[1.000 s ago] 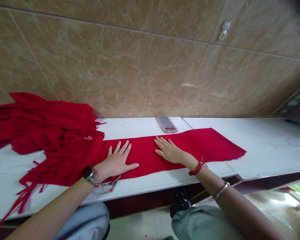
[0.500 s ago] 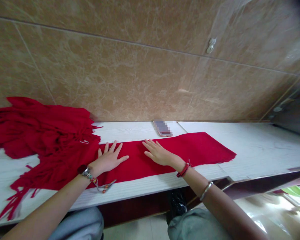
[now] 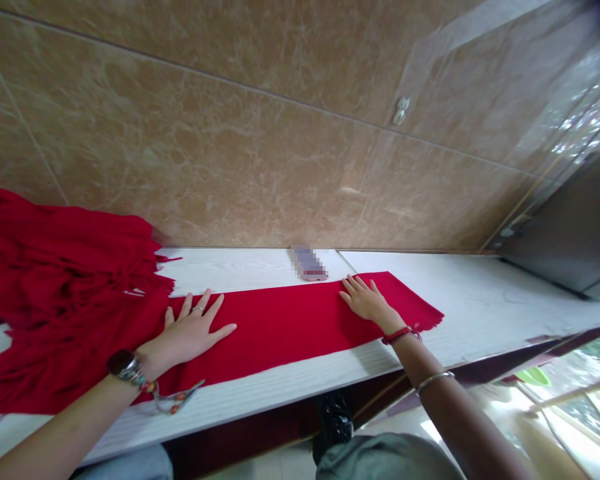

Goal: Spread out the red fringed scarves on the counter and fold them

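Left hand is down flat on the red scarf, fingers spread wide, palm pressing the cloth, gripping nothing. There's a ring on one finger, a dark watch on the wrist and a beaded bracelet trailing onto the white surface. Right hand lies flat too, fingers stretched out and together, resting on the scarf near its far end, nothing clutched. A red cord bracelet circles that wrist, a thin metal bangle sits further up the forearm.

The two hands are well apart, with a smooth strip of scarf between them. The scarf runs lengthwise along the surface, its right end ragged just past the right hand. To the left it meets a rumpled heap of red fringed scarves piled against the wall.

Just behind the scarf, between the hands and close to the wall, lies a phone, blurred. Brown marble tiles rise behind, and a dark box sits at the far right.
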### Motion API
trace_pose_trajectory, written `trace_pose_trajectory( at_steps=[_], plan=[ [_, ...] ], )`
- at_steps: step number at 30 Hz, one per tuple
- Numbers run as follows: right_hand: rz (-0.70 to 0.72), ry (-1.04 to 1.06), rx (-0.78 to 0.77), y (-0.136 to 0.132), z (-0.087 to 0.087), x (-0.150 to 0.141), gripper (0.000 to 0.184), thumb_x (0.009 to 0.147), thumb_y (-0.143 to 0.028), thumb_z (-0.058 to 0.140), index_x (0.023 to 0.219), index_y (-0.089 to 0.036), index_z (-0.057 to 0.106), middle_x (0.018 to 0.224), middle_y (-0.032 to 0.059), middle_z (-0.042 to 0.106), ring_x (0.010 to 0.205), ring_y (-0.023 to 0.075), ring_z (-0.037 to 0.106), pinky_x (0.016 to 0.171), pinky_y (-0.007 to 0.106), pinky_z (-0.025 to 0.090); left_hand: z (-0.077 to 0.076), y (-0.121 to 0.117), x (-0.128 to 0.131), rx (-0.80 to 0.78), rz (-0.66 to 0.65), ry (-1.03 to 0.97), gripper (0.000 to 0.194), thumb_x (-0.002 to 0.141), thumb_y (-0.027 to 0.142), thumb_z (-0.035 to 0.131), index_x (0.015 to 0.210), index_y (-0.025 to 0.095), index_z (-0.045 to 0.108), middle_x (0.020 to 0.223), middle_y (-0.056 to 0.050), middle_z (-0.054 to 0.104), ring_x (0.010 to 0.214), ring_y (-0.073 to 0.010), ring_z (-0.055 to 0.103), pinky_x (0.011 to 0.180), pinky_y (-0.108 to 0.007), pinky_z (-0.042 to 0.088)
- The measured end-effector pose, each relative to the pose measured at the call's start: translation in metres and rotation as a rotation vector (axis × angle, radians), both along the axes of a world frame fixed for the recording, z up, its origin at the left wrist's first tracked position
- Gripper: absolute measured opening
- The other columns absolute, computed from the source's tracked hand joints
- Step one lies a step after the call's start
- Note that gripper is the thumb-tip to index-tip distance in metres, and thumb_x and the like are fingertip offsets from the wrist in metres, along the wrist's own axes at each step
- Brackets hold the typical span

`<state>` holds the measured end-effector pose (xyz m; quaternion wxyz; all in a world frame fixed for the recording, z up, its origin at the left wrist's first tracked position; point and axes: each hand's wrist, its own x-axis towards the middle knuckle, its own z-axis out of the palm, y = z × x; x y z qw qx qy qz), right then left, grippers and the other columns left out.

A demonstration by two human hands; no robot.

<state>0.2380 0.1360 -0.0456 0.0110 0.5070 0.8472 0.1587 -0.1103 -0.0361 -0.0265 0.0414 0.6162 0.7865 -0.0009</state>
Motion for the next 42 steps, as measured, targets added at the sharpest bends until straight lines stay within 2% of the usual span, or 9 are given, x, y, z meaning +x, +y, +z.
trace_pose_trajectory(
  at_steps=[7,11,14,19,22,24,34,38,42],
  plan=[
    [-0.059,0.078,-0.098,0.028,-0.002,0.055,0.045,0.093,-0.026,0.016,0.131,-0.017,0.039,0.140,0.0163,0.031,0.128,0.0286,0.027,0.090,0.056,0.036,0.000,0.000,0.000,0.005,-0.007,-0.007,0.076,0.076,0.065,0.031,0.139,0.026,0.016,0.147,-0.005,0.006,0.132,-0.0379,0.002,0.099,-0.062,0.010],
    [-0.070,0.098,-0.101,0.030,0.006,0.060,0.045,0.092,-0.023,0.016,0.130,-0.015,0.040,0.138,0.0165,0.035,0.128,0.0283,0.026,0.091,0.056,0.035,0.000,-0.001,0.000,0.016,-0.007,-0.017,0.078,0.076,0.067,0.029,0.140,0.023,0.017,0.147,-0.005,0.006,0.131,-0.0384,0.002,0.099,-0.062,0.010],
    [0.061,0.164,-0.080,0.012,0.015,0.024,0.044,0.092,-0.022,0.021,0.131,-0.013,0.039,0.140,0.0165,0.031,0.131,0.0276,0.018,0.096,0.055,0.030,0.002,-0.001,0.002,-0.006,-0.005,-0.024,0.079,0.076,0.068,0.028,0.140,0.023,0.017,0.147,-0.006,0.007,0.131,-0.0388,0.002,0.099,-0.062,0.009],
    [0.580,0.307,-0.148,-0.052,0.023,-0.085,0.048,0.093,-0.031,0.024,0.134,-0.009,0.031,0.140,0.0185,0.029,0.131,0.0235,0.020,0.101,0.046,0.029,0.003,0.000,0.001,-0.019,-0.010,-0.018,0.079,0.076,0.069,0.026,0.140,0.023,0.016,0.147,-0.008,0.005,0.131,-0.0396,0.001,0.098,-0.062,0.009],
    [0.695,0.295,-0.236,-0.085,0.021,-0.129,0.053,0.092,-0.039,0.025,0.136,-0.009,0.028,0.142,0.0166,0.026,0.131,0.0244,0.020,0.102,0.047,0.026,0.003,-0.001,0.001,-0.021,-0.019,-0.028,0.080,0.076,0.069,0.024,0.140,0.023,0.015,0.147,-0.008,0.004,0.131,-0.0394,0.001,0.098,-0.062,0.009],
    [0.719,0.282,-0.268,-0.096,0.019,-0.140,0.052,0.092,-0.040,0.024,0.136,-0.011,0.029,0.142,0.0145,0.027,0.131,0.0234,0.020,0.103,0.048,0.023,0.005,-0.003,0.002,-0.033,-0.025,-0.033,0.080,0.076,0.070,0.023,0.140,0.023,0.015,0.147,-0.007,0.003,0.131,-0.0389,-0.001,0.098,-0.062,0.009],
    [0.769,0.304,-0.229,-0.125,0.029,-0.102,0.044,0.087,-0.033,0.044,0.126,-0.014,0.046,0.135,0.0149,0.039,0.125,0.0242,0.033,0.101,0.041,0.031,0.009,-0.003,0.005,-0.066,-0.027,-0.017,0.080,0.076,0.069,0.024,0.141,0.023,0.013,0.148,-0.007,0.001,0.131,-0.0392,-0.003,0.098,-0.063,0.007],
    [0.842,0.236,-0.176,-0.142,0.042,-0.093,0.031,0.083,-0.027,0.051,0.112,-0.015,0.056,0.115,0.0132,0.056,0.105,0.0214,0.052,0.089,0.036,0.043,0.006,-0.002,0.004,-0.058,-0.026,0.004,0.080,0.076,0.069,0.024,0.141,0.022,0.013,0.148,-0.007,0.001,0.131,-0.0389,-0.001,0.098,-0.062,0.009],
    [0.854,0.097,-0.061,-0.149,0.047,-0.088,0.016,0.083,-0.011,0.049,0.095,-0.013,0.059,0.088,0.0079,0.061,0.082,0.0184,0.056,0.071,0.031,0.045,0.011,-0.001,0.004,-0.078,-0.030,0.041,0.080,0.077,0.066,0.025,0.141,0.018,0.015,0.147,-0.008,0.004,0.132,-0.0366,0.000,0.099,-0.060,0.007]
  ],
)
